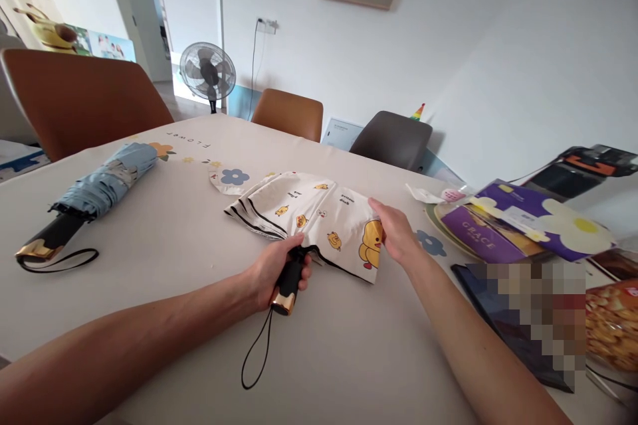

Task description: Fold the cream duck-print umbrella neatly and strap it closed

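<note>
A white folding umbrella (309,212) with yellow duck prints and black edging is held above the middle of the table, its canopy folds loose and spread to both sides. My left hand (279,269) wraps round its black handle with a gold-coloured end, and a thin black wrist loop dangles below. At the right side of the canopy, my right hand (396,229) pinches the fabric, thumb on top and the other fingers mostly hidden. Off to the left lies a light blue folded umbrella (107,182) with a similar black and gold handle, touched by neither hand.
Purple boxes (498,226), a dark tablet-like panel (498,319) and a snack bag (613,322) crowd the table's right side. Brown chairs (289,113) and a dark grey chair (393,139) stand along the far edge. A fan (207,71) is behind the table (199,358).
</note>
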A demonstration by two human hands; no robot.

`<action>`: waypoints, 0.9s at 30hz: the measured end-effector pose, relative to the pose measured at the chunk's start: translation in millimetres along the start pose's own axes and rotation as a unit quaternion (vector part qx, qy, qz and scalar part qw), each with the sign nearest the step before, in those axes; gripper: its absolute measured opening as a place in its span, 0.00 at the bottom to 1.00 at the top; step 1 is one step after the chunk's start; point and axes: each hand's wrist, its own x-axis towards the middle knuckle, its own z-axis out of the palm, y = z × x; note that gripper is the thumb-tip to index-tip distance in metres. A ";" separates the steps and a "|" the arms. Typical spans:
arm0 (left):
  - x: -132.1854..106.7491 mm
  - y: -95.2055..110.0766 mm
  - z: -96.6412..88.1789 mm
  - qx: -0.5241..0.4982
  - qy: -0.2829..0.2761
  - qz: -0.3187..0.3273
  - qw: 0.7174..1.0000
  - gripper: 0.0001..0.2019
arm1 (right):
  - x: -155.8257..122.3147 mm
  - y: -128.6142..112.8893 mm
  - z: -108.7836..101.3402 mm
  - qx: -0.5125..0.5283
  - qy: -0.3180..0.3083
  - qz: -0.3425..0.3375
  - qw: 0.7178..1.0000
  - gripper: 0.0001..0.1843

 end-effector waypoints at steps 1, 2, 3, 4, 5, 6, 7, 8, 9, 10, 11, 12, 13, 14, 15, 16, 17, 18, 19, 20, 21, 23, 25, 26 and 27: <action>-0.2 -0.2 -0.3 0.000 -0.001 0.001 1.000 0.12 | -1.5 -0.4 0.4 0.034 -0.040 0.057 0.997 0.13; -0.3 -0.4 -0.5 0.000 -0.002 0.001 1.000 0.12 | -3.0 -1.2 0.3 0.059 -0.069 0.108 0.990 0.11; -0.3 -0.4 -0.7 0.001 -0.001 0.000 1.000 0.12 | -4.4 -2.5 -0.5 0.078 -0.088 0.146 0.982 0.10; -0.3 -0.3 -0.8 0.001 0.000 0.000 1.000 0.12 | -5.6 -4.2 -1.7 0.090 -0.102 0.167 0.977 0.09; -0.2 -0.2 -0.8 0.002 0.000 0.001 1.000 0.12 | -6.5 -6.2 -3.3 0.101 -0.107 0.176 0.973 0.08; -0.2 0.1 -0.7 0.002 0.002 0.002 1.000 0.12 | -6.9 -8.5 -5.1 0.116 -0.106 0.180 0.971 0.08; -0.1 0.4 -0.5 0.002 0.004 0.002 1.000 0.11 | -7.0 -10.8 -6.9 0.135 -0.102 0.185 0.968 0.08; 0.0 0.6 -0.3 0.003 0.007 0.000 1.000 0.11 | -6.8 -13.0 -8.3 0.154 -0.093 0.186 0.966 0.07; 0.1 0.9 -0.1 0.004 0.011 -0.001 1.000 0.12 | -6.4 -14.9 -9.4 0.171 -0.080 0.184 0.965 0.06; 0.2 1.0 0.1 0.006 0.013 -0.003 1.000 0.12 | -5.9 -16.3 -9.9 0.183 -0.067 0.180 0.964 0.05; 0.4 1.0 0.1 0.006 0.014 -0.004 1.000 0.12 | -5.5 -17.1 -9.8 0.193 -0.054 0.176 0.964 0.05; 0.5 0.9 0.1 0.007 0.013 -0.004 1.000 0.12 | -5.3 -17.3 -9.1 0.202 -0.043 0.171 0.963 0.04; 0.5 0.6 -0.1 0.007 0.011 -0.004 1.000 0.13 | -5.4 -16.9 -8.1 0.210 -0.040 0.166 0.963 0.05; 0.6 0.3 -0.4 0.006 0.010 -0.003 1.000 0.13 | -5.9 -16.0 -6.9 0.215 -0.045 0.164 0.962 0.07; 0.7 0.0 -0.8 0.004 0.008 -0.003 1.000 0.13 | -6.7 -14.8 -5.8 0.214 -0.060 0.166 0.961 0.08; 0.8 -0.4 -1.2 0.002 0.006 -0.002 1.000 0.13 | -7.8 -13.7 -4.9 0.207 -0.082 0.173 0.959 0.09; 1.0 -0.7 -1.7 -0.001 0.003 -0.001 1.000 0.13 | -9.2 -12.8 -4.5 0.192 -0.108 0.182 0.958 0.09; 1.2 -0.9 -2.2 -0.003 0.000 0.000 1.000 0.12 | -10.6 -12.4 -4.5 0.172 -0.132 0.190 0.957 0.08; 1.6 -1.0 -2.7 -0.005 -0.004 0.001 1.000 0.12 | -12.2 -12.8 -5.0 0.150 -0.151 0.195 0.957 0.07; 2.0 -1.0 -3.1 -0.007 -0.007 0.002 1.000 0.12 | -13.6 -13.9 -5.8 0.129 -0.161 0.194 0.959 0.06; 2.3 -0.9 -3.3 -0.008 -0.009 0.000 1.000 0.12 | -14.9 -15.8 -6.8 0.111 -0.161 0.188 0.963 0.06; 2.6 -0.6 -3.5 -0.007 -0.009 -0.002 1.000 0.12 | -16.8 -21.5 -8.9 0.086 -0.140 0.171 0.971 0.05; 2.2 -0.2 -3.4 -0.004 -0.007 -0.001 1.000 0.11 | -17.3 -27.6 -10.4 0.075 -0.098 0.156 0.980 0.04; 1.8 -0.1 -3.3 -0.002 -0.007 0.001 1.000 0.12 | -16.9 -29.9 -10.9 0.074 -0.078 0.148 0.983 0.04; 1.4 0.0 -3.2 0.000 -0.006 0.001 1.000 0.12 | -16.3 -31.1 -10.9 0.076 -0.064 0.137 0.986 0.04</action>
